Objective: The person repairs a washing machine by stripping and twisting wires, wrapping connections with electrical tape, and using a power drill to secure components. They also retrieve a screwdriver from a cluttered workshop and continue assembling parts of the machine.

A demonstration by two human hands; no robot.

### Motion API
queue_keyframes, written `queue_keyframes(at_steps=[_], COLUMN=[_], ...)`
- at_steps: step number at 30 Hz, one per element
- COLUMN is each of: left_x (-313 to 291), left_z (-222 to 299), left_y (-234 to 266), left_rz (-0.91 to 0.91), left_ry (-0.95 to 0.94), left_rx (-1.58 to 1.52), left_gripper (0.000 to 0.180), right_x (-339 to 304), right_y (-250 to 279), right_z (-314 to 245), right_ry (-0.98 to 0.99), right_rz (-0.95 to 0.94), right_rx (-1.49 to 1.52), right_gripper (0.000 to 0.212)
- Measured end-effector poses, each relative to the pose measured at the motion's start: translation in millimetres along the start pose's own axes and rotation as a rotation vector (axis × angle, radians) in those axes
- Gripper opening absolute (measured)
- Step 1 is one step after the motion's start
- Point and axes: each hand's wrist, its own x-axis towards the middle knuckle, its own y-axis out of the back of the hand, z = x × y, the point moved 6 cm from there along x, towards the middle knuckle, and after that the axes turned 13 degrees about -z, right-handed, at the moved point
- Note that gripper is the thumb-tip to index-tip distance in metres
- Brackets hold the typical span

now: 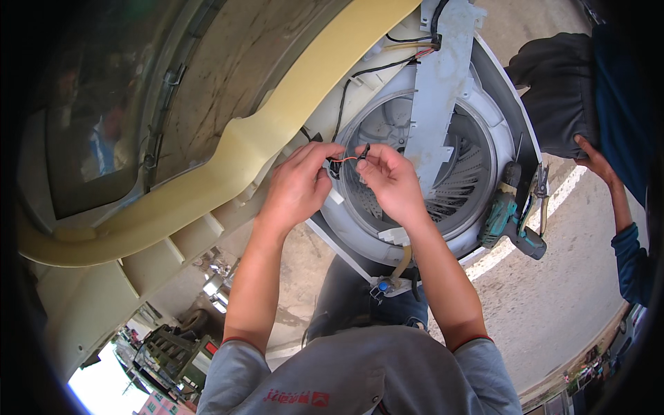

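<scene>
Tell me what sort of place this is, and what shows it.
Probably an improvised outdoor repair spot on a roadside or yard: an opened washing machine with its drum exposed, a teal cordless power tool beside the drum, and pavement with a painted white line.

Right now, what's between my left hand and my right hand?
In the head view, a thin orange wire spans the small gap between the fingertips of your left hand and right hand.

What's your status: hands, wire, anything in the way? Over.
Right hand pinching orange wire; left hand at its other side. Wire slightly bowed. Metal strip crossing over drum.
</scene>
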Motion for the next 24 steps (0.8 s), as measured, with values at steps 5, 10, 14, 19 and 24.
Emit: queue_keyframes(at_steps=[5, 10, 14, 19, 24], left_x=[-8, -42, -71, -91, -117], left_z=[-1, 26, 42, 5, -17], left_y=[0, 3, -39, -103, -106], left_rz=[0.051, 0.346, 0.235, 0.136, 0.211], left_ry=[0.004, -0.093, -0.126, -0.013, 0.071], left_rx=[-0.081, 0.006, -0.196, -0.325, -0.266], left_gripper=[0.053, 0.044, 0.035, 0.021, 0.016], right_x=[-28, -91, -123, -67, -40], right_y=[7, 67, 131, 195, 269], right_z=[-4, -6, 9, 99, 241], right_ry=[-0.063, -0.006, -0.141, -0.41, -0.868], right_rz=[0.096, 0.295, 0.621, 0.819, 0.762], right_rx=[-0.241, -0.27, -0.027, 0.263, 0.173], right_gripper=[0.047, 0.032, 0.024, 0.02, 0.017])
